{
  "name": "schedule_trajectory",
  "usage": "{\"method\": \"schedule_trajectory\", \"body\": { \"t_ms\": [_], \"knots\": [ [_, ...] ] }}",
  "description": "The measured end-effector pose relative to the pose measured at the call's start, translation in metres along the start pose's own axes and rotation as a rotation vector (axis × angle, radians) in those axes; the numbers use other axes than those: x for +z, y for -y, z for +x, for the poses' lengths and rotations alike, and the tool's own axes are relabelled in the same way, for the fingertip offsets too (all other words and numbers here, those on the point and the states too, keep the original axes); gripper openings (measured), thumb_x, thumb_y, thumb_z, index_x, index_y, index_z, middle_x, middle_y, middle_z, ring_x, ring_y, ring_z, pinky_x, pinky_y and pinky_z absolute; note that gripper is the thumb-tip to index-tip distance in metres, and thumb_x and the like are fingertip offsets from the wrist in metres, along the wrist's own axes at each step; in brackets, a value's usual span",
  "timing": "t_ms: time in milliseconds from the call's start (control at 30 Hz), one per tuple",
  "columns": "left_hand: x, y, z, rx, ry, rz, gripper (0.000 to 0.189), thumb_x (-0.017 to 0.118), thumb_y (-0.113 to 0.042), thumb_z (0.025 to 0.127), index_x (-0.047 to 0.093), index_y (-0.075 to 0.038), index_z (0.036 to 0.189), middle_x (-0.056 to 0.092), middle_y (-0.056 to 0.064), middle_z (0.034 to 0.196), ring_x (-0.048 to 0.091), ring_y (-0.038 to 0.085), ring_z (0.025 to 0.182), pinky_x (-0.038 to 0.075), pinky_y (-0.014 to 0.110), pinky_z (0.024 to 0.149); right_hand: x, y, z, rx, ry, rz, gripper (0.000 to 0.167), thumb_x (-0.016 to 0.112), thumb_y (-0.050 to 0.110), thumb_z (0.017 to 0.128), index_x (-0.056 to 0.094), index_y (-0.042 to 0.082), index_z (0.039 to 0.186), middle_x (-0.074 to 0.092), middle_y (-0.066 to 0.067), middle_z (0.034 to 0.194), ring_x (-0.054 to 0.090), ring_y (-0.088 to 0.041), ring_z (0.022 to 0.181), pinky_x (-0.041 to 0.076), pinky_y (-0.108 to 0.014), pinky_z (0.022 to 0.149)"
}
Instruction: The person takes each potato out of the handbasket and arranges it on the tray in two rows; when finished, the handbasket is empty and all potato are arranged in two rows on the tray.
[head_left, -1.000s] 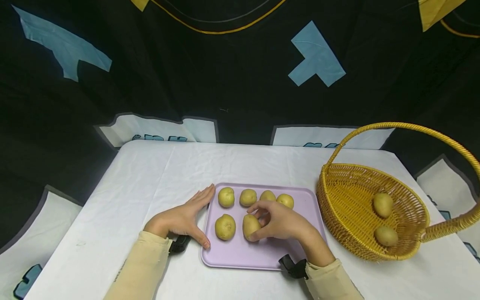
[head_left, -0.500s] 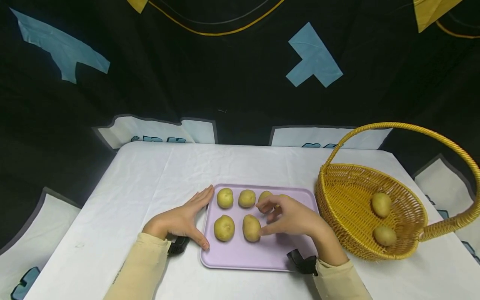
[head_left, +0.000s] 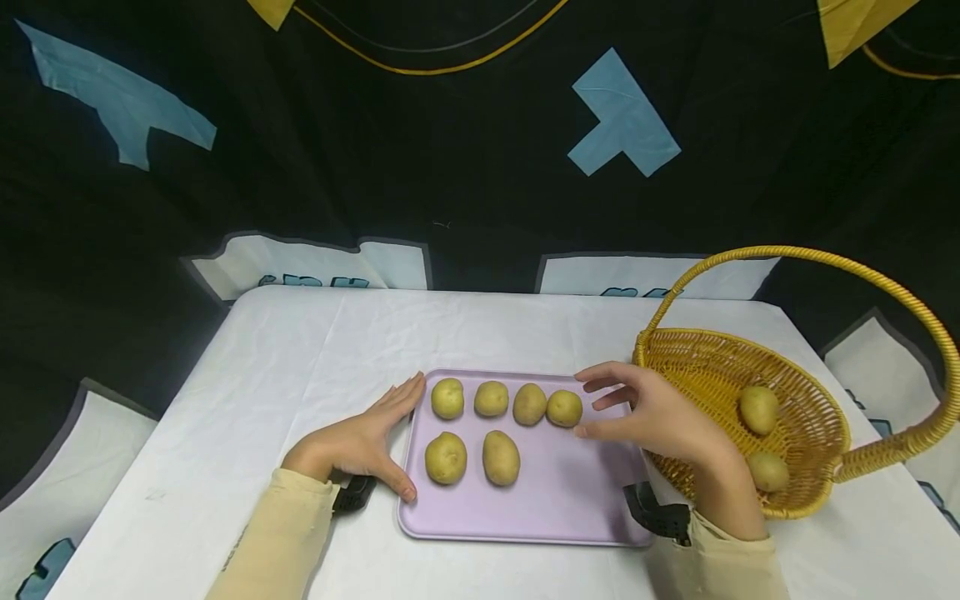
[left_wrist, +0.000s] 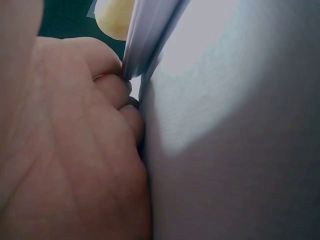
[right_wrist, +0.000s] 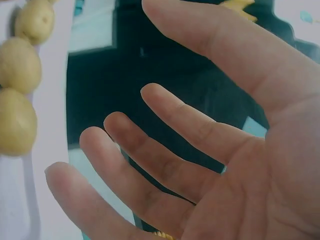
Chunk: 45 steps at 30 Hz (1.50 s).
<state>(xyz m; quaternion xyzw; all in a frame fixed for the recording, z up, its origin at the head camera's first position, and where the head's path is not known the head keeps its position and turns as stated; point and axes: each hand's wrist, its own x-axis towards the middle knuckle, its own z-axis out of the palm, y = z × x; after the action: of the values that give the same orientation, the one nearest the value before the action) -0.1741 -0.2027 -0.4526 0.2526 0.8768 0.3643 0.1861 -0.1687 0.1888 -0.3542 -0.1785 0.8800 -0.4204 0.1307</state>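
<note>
A lilac tray (head_left: 525, 521) lies on the white table with several potatoes on it. Along its far side runs a row of them, ending at the right in a round potato (head_left: 564, 408). Nearer the front are a roundish potato (head_left: 446, 458) and an oval potato (head_left: 502, 458). My left hand (head_left: 367, 442) rests at the tray's left edge, fingers straight and thumb spread; in the left wrist view its fingertips touch the tray's rim (left_wrist: 142, 40). Over the tray's right end hovers my right hand (head_left: 656, 412), fingers apart and holding nothing, as the right wrist view also shows.
A yellow wicker basket (head_left: 686, 354) with a tall arched handle (head_left: 817, 254) stands right of the tray, partly behind my right hand. Inside it sit two potatoes, an upper one (head_left: 759, 409) and a lower one (head_left: 768, 472). A dark printed cloth (head_left: 480, 167) hangs behind the table.
My right hand has let go of the oval potato, leaving it on the tray, and has moved right toward the basket. My left hand stays at the tray's edge.
</note>
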Motion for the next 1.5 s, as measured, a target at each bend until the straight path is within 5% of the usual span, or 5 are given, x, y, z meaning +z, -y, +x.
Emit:
{"method": "schedule_trajectory", "body": {
  "t_ms": [500,667,1100,1500],
  "knots": [
    [0.003,0.003,0.000,-0.004,0.009,-0.008,0.152,0.099,-0.043,0.050,0.003,-0.003,0.161,-0.005,0.015,0.167,-0.006,0.042,0.150,0.004,0.057,0.120,-0.026,-0.010,-0.018,0.024,-0.077,0.038,0.060,0.089,0.028,0.078,0.064,0.008,0.129,0.064,-0.011,0.121,0.064,-0.031,0.106,0.058,-0.029,0.082],
    [0.003,0.003,0.001,-0.007,0.005,-0.006,0.153,0.099,-0.044,0.050,0.003,-0.004,0.161,-0.005,0.014,0.168,-0.006,0.042,0.150,0.004,0.057,0.120,-0.050,-0.013,-0.021,0.057,-0.040,-0.058,0.061,0.088,0.031,0.079,0.064,0.009,0.131,0.063,-0.012,0.127,0.061,-0.032,0.110,0.057,-0.029,0.082],
    [0.001,0.001,0.000,-0.026,0.007,-0.014,0.153,0.099,-0.045,0.051,0.002,-0.006,0.162,-0.005,0.011,0.168,-0.007,0.041,0.151,0.003,0.057,0.120,-0.124,-0.059,-0.013,0.207,0.155,-0.289,0.074,0.088,0.032,0.078,0.058,0.002,0.138,0.050,-0.025,0.141,0.050,-0.049,0.124,0.049,-0.060,0.096],
    [-0.002,0.001,0.000,-0.032,0.010,-0.019,0.152,0.099,-0.045,0.051,0.002,-0.008,0.162,-0.006,0.010,0.168,-0.008,0.040,0.151,0.003,0.057,0.120,-0.138,-0.096,-0.017,0.473,0.146,-0.354,0.083,0.088,0.022,0.075,0.047,-0.007,0.142,0.039,-0.041,0.136,0.050,-0.049,0.111,0.045,-0.069,0.090]
  ]
}}
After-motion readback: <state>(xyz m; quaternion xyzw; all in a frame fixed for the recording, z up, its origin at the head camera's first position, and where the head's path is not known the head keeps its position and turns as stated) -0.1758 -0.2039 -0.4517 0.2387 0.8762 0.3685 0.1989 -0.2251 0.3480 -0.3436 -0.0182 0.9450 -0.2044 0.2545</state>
